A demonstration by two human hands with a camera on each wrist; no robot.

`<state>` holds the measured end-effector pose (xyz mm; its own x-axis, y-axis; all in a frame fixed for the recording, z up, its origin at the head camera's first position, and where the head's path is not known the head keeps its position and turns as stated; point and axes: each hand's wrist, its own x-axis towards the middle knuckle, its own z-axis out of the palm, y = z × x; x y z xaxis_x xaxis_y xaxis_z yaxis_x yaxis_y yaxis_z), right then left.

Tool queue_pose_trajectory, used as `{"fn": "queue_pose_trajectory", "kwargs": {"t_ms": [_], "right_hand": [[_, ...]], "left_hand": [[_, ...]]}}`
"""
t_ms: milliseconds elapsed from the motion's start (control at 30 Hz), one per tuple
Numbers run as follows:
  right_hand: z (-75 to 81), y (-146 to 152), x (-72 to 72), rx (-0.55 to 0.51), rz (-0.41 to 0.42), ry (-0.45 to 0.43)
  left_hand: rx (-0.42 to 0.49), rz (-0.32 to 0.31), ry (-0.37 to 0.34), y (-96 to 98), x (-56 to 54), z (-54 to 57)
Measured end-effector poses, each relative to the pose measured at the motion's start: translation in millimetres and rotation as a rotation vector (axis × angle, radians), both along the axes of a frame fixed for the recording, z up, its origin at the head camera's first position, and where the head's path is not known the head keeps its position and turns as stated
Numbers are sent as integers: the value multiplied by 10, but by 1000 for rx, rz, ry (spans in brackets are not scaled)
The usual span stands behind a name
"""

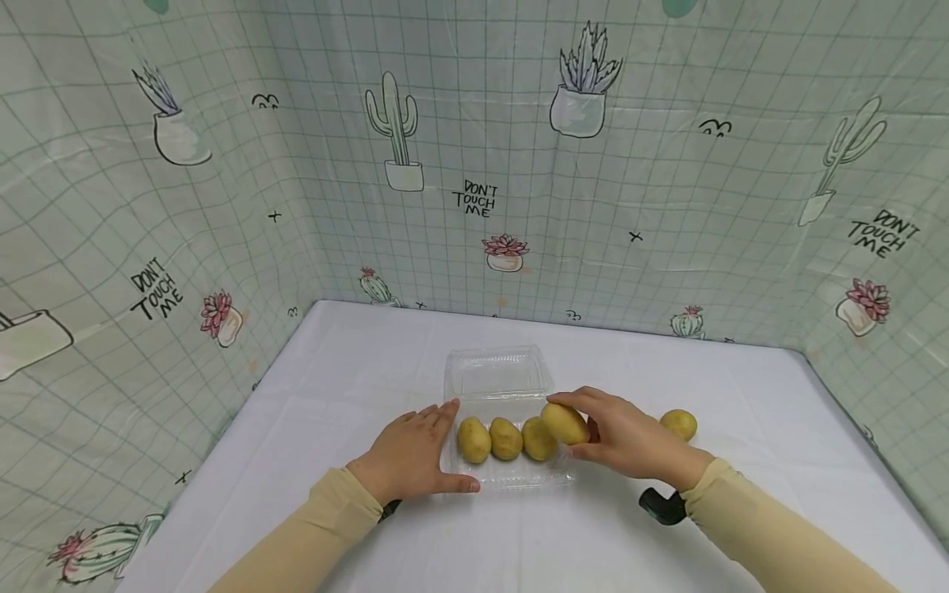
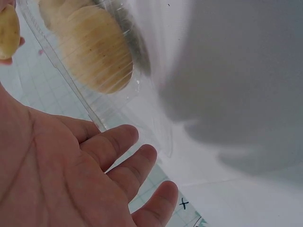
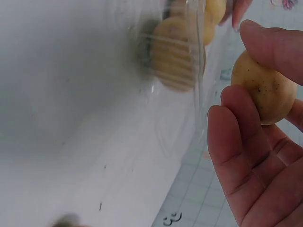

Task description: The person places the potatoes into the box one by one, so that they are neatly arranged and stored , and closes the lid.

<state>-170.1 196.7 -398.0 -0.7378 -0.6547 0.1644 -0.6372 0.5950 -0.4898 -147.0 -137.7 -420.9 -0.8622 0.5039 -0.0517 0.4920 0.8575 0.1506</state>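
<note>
A clear plastic clamshell box (image 1: pixel 511 479) lies on the table with its lid (image 1: pixel 498 375) folded back, away from me. Three yellow potatoes stand in a row inside: a left one (image 1: pixel 474 440), a middle one (image 1: pixel 506 439) and a right one (image 1: pixel 539 439). My right hand (image 1: pixel 630 436) pinches another potato (image 3: pixel 265 90) between thumb and fingers, over the box's right end. In the head view it partly covers the right potato. At the box's left edge my left hand (image 1: pixel 415 457) rests with straight, spread fingers, thumb along the near side.
One more potato (image 1: pixel 678 424) lies on the white tabletop (image 1: pixel 371 362), just behind my right wrist. A patterned cloth (image 1: pixel 474 123) with cactus drawings hangs behind the table and along both sides. Dark straps or mounts (image 1: pixel 662 506) show under the wrists.
</note>
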Motion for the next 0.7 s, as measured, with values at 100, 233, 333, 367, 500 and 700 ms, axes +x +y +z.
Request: {"fn": "queue_pose_trajectory", "kwargs": {"t_ms": [100, 233, 333, 367, 500, 700], "right_hand": [[-2, -120, -22, 7, 25, 2], [-14, -267, -43, 1, 62, -9], [-35, -365, -48, -7, 79, -47], [-44, -396, -49, -9, 81, -64], [-88, -513, -40, -16, 94, -106], [-165, -642, -15, -37, 97, -190]], "left_hand": [[4, -3, 9, -2, -3, -8], [9, -5, 16, -3, -5, -10], [4, -4, 15, -3, -1, -4], [6, -6, 15, -3, 0, -2], [4, 0, 6, -3, 3, 11], [6, 4, 0, -2, -4, 10]]}}
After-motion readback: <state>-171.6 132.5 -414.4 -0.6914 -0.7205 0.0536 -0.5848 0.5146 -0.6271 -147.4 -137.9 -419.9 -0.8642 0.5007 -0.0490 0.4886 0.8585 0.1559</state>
